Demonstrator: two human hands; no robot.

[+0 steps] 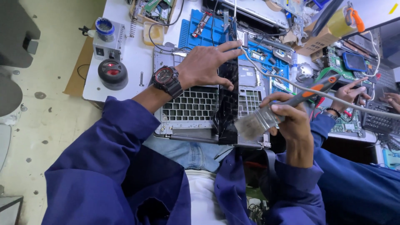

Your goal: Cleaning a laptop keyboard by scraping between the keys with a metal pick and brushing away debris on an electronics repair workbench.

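Keyboard frame lies face-down at the tabletop edge, over the lap. Left hand fingers clamp a black panel upright on the frame. Right hand fingers grip a brush, bristles beside the panel. Judged step: dusting; next move needs light strokes.

The opened laptop chassis lies flat at the near edge of the white bench, its silver-grey underside up and the back of its keyboard grid on show, partly overhanging the lap. Across it stands a long black panel, tilted up on edge and running from the far side down to the near rim. The paintbrush, grey handle with orange trim, points its pale, dusty bristles at the panel's lower end, just beside it.
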